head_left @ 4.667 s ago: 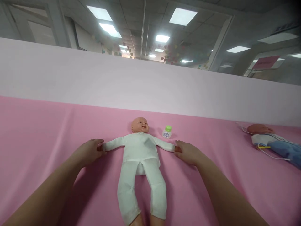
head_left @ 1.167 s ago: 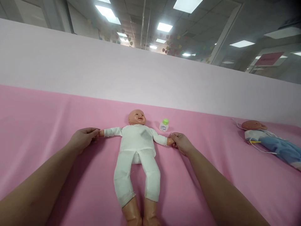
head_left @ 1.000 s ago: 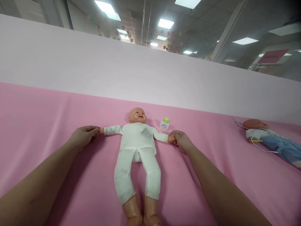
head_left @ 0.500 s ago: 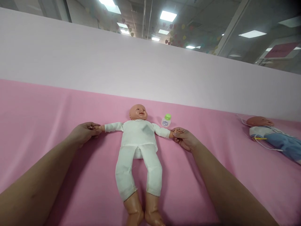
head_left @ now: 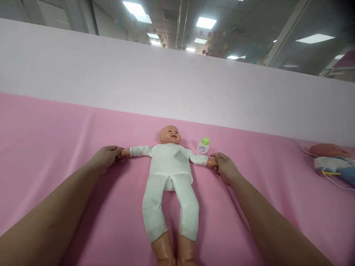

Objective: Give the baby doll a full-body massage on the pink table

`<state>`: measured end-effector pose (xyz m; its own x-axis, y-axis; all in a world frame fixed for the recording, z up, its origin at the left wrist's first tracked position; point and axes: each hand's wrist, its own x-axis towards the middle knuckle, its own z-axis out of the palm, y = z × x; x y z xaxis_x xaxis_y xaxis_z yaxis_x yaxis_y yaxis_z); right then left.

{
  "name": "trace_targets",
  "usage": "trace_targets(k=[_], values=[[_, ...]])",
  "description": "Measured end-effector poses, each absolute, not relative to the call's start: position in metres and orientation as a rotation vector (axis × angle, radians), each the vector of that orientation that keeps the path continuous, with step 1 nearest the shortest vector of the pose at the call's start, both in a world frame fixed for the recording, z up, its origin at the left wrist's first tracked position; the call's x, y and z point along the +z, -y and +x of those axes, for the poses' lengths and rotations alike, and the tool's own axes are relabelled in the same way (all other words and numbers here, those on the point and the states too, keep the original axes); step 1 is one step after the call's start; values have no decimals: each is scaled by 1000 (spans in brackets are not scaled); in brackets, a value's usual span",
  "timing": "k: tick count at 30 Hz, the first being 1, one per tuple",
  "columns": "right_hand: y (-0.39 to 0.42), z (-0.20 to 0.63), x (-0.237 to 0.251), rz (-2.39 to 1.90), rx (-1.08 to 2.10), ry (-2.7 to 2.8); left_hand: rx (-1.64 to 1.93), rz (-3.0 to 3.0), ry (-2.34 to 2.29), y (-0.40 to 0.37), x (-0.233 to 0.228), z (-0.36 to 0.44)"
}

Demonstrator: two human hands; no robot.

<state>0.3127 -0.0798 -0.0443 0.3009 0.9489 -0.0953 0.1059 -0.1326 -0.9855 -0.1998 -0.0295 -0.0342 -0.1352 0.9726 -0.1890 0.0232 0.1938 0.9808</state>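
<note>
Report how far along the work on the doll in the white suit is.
Done: the doll lies face up on the pink sheet, dressed in white, arms spread sideways. In hand: the left hand and the right hand each close a grip on one doll hand. Untouched: the small green-capped bottle beside its head, and the second doll at far right.

Two dolls (head_left: 170,168) (head_left: 331,162), one bottle (head_left: 203,146), two hands (head_left: 107,158) (head_left: 226,168)
</note>
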Motion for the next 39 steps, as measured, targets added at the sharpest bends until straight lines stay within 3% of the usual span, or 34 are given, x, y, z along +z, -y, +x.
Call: trace_targets(k=[6, 14, 28, 39], values=[[79, 321, -46, -1321, 1203, 873, 1129, 922, -1402, 46, -10, -189], [83, 328, -45, -1203, 1334, 924, 1117, 1043, -1470, 44, -18, -191], [82, 309, -41, -1608, 941, 1046, 1214, 887, -1444, 39, -20, -192], [89, 331, -40, -1206, 1399, 1055, 1195, 994, -1377, 45, -16, -191]])
